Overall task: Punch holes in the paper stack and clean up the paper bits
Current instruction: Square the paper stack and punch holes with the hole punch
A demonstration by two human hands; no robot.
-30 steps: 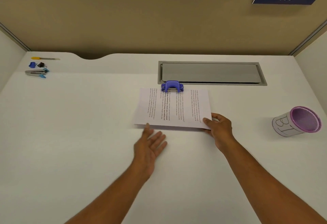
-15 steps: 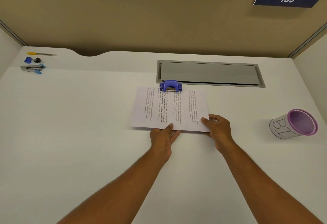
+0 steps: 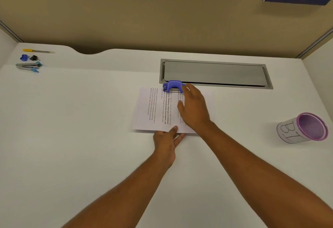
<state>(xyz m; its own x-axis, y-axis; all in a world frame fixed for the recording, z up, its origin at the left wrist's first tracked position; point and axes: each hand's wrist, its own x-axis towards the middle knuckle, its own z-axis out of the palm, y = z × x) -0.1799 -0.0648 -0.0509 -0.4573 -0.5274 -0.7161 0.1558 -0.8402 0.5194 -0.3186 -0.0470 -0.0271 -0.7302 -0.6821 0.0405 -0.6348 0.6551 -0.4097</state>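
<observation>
A printed paper stack point(image 3: 153, 110) lies flat on the white desk point(image 3: 72, 137), its far edge slid into a blue hole punch point(image 3: 173, 86). My left hand point(image 3: 167, 141) pinches the near edge of the stack, thumb on top. My right hand point(image 3: 193, 108) hovers over the right half of the paper with fingers spread, its fingertips close to the right side of the punch and holding nothing. The right part of the stack is hidden under that hand.
A grey cable hatch point(image 3: 216, 73) sits just behind the punch. A purple mesh pen cup point(image 3: 304, 128) lies tipped at the right. At the far left are a yellow pen point(image 3: 37, 51), binder clips point(image 3: 28, 58) and a stapler point(image 3: 28, 66). A beige partition stands behind.
My left hand moved in and took the near edge of the paper. My right hand let go of the near right corner and moved forward over the paper toward the punch.
</observation>
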